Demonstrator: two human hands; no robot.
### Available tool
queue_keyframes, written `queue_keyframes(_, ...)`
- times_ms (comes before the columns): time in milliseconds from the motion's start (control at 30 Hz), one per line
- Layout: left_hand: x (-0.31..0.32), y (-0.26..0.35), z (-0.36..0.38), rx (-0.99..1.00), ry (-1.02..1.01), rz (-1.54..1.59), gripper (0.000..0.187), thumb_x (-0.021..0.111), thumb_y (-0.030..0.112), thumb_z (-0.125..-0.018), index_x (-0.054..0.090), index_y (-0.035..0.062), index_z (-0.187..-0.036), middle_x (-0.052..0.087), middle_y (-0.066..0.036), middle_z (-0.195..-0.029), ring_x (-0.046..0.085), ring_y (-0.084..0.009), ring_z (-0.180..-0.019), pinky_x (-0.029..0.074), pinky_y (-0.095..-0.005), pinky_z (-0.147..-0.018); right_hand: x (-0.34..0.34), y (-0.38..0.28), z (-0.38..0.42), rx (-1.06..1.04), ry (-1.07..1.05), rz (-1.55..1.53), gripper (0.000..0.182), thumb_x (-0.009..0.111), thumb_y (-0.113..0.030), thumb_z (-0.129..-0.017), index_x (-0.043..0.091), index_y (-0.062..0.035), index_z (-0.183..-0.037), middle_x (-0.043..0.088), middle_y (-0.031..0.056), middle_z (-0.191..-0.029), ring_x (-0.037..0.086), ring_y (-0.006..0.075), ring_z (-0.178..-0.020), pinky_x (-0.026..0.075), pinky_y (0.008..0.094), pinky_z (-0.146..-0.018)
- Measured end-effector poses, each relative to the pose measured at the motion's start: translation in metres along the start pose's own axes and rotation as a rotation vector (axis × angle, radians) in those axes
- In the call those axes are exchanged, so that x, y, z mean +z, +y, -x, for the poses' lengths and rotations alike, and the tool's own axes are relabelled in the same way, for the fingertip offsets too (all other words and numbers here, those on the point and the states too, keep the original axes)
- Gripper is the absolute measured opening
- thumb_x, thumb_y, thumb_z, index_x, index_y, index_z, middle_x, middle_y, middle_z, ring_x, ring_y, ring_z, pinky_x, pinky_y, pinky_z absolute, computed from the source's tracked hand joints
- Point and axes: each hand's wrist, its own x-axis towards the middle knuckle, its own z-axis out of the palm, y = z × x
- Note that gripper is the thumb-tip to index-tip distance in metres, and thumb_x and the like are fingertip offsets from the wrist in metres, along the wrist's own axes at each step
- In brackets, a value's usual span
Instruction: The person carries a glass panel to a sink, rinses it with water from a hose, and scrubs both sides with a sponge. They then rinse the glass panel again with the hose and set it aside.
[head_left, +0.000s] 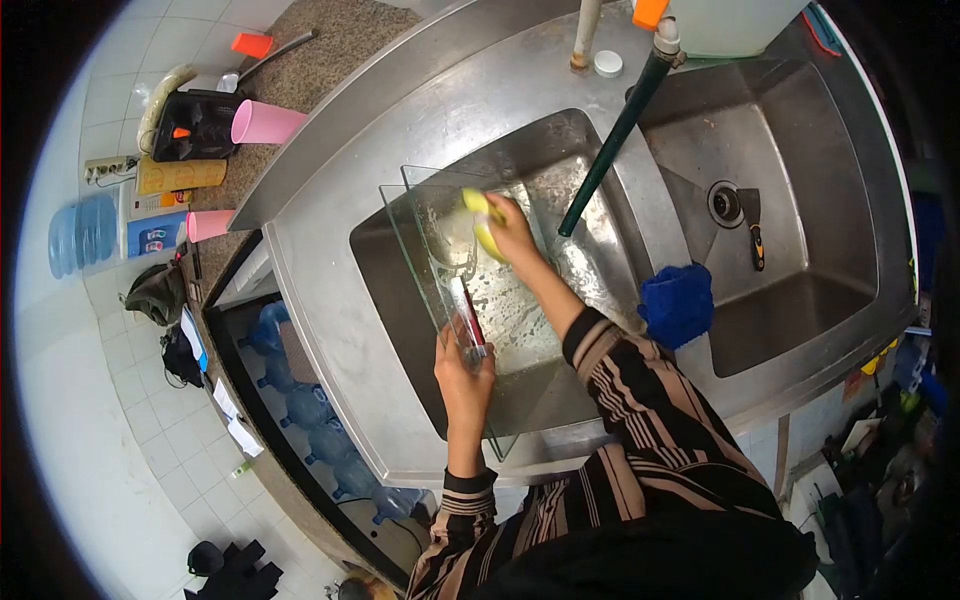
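Observation:
Clear glass panes (415, 250) stand tilted over the left sink basin (385, 330), their edges reaching past its front rim. My right hand (510, 230) is closed on a yellow sponge (484, 238), which lies against the glass amid whitish suds. Lower down, my left hand (465, 365) is closed round the end of a slim red-and-silver object (468, 312) that overlaps the glass; I cannot tell what kind of object it is.
A dark green pipe (615, 145) reaches over the left basin. On the divider lies a blue cloth (677, 305). The right basin (840, 190) holds a scraper (753, 230) beside its drain. Pink cups (268, 122) and large water bottles (310, 408) are at the left.

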Motion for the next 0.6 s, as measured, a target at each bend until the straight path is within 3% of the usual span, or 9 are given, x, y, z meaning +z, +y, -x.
queue_keyframes(67,-0.001,0.007,-0.001,-0.011,-0.008,0.026,0.052,0.063,-0.002,-0.065,0.047,-0.0035,-0.115,0.051,-0.022,-0.11,0.053,-0.0357,-0.097,0.044,-0.0371,-0.083,0.021,-0.001,-0.018,-0.24,0.109,0.381,0.038,0.056,-0.031,-0.082,0.052,-0.0098,-0.114,0.043,0.0156,-0.113,0.041,0.0274,-0.104,0.034,0.0382,-0.089)
queue_keyframes(200,0.001,0.01,-0.001,-0.063,-0.029,0.005,0.051,0.064,0.001,-0.066,0.048,-0.0041,-0.114,0.05,-0.023,-0.11,0.052,-0.0373,-0.099,0.042,-0.038,-0.085,0.039,-0.033,0.007,-0.664,0.084,0.46,0.043,0.054,-0.032,-0.083,0.049,-0.0093,-0.119,0.037,0.0162,-0.118,0.034,0.0316,-0.109,0.03,0.0426,-0.089)
queue_keyframes(233,0.001,0.01,0.0,-0.064,-0.035,0.006,0.051,0.064,0.001,-0.066,0.048,-0.0041,-0.114,0.05,-0.023,-0.11,0.052,-0.0373,-0.099,0.042,-0.038,-0.085,0.035,0.001,0.0,-0.6,0.128,0.332,0.041,0.056,-0.03,-0.082,0.052,-0.0073,-0.116,0.04,0.0161,-0.115,0.037,0.0317,-0.106,0.03,0.0417,-0.09)
queue_keyframes(300,0.0,0.011,-0.001,-0.094,-0.032,0.025,0.05,0.064,0.002,-0.066,0.048,-0.0039,-0.114,0.05,-0.024,-0.111,0.051,-0.0378,-0.1,0.042,-0.0384,-0.085,0.004,0.066,-0.008,-0.492,0.332,0.377,0.035,0.057,-0.022,-0.081,0.054,-0.0062,-0.112,0.046,0.0148,-0.107,0.043,0.0296,-0.1,0.031,0.0377,-0.09)
queue_keyframes(367,-0.001,0.011,0.0,-0.089,-0.039,0.01,0.05,0.064,0.002,-0.067,0.048,-0.0037,-0.114,0.049,-0.024,-0.111,0.051,-0.0378,-0.1,0.042,-0.0384,-0.085,-0.038,0.129,0.001,-0.217,0.458,0.6,0.033,0.055,-0.018,-0.081,0.052,-0.0118,-0.113,0.052,0.0157,-0.108,0.047,0.0344,-0.102,0.033,0.0469,-0.09)
queue_keyframes(433,-0.001,0.011,0.0,-0.084,-0.047,-0.006,0.05,0.064,0.002,-0.067,0.048,-0.0035,-0.114,0.049,-0.024,-0.112,0.051,-0.0379,-0.1,0.042,-0.0385,-0.086,-0.055,0.116,0.007,0.443,0.407,0.891,0.026,0.051,-0.013,-0.083,0.055,-0.007,-0.108,0.053,0.0225,-0.108,0.047,0.0344,-0.105,0.039,0.0391,-0.083)
queue_keyframes(467,0.0,0.012,0.0,-0.1,-0.036,0.014,0.05,0.064,0.002,-0.067,0.048,-0.0034,-0.113,0.049,-0.023,-0.112,0.051,-0.0377,-0.1,0.042,-0.0384,-0.086,-0.056,0.13,-0.003,0.448,0.411,0.886,0.026,0.051,-0.013,-0.083,0.055,-0.007,-0.108,0.053,0.0225,-0.108,0.047,0.0344,-0.105,0.039,0.0391,-0.083)
queue_keyframes(533,0.001,0.015,0.001,-0.114,-0.034,0.03,0.049,0.065,0.003,-0.067,0.048,-0.0033,-0.113,0.049,-0.023,-0.112,0.051,-0.0376,-0.1,0.042,-0.0383,-0.086,-0.061,0.186,-0.043,0.214,0.466,0.748,0.025,0.051,-0.011,-0.08,0.055,-0.0026,-0.103,0.052,0.0245,-0.107,0.051,0.0366,-0.097,0.042,0.0405,-0.079)
queue_keyframes(600,0.001,0.016,0.0,-0.096,-0.037,0.031,0.048,0.065,0.002,-0.067,0.049,-0.0029,-0.111,0.049,-0.022,-0.112,0.051,-0.0372,-0.101,0.042,-0.038,-0.086,-0.039,0.113,-0.061,0.2,0.327,0.623,0.026,0.052,-0.005,-0.078,0.055,-0.0079,-0.104,0.056,0.0192,-0.098,0.049,0.036,-0.101,0.04,0.0422,-0.084)
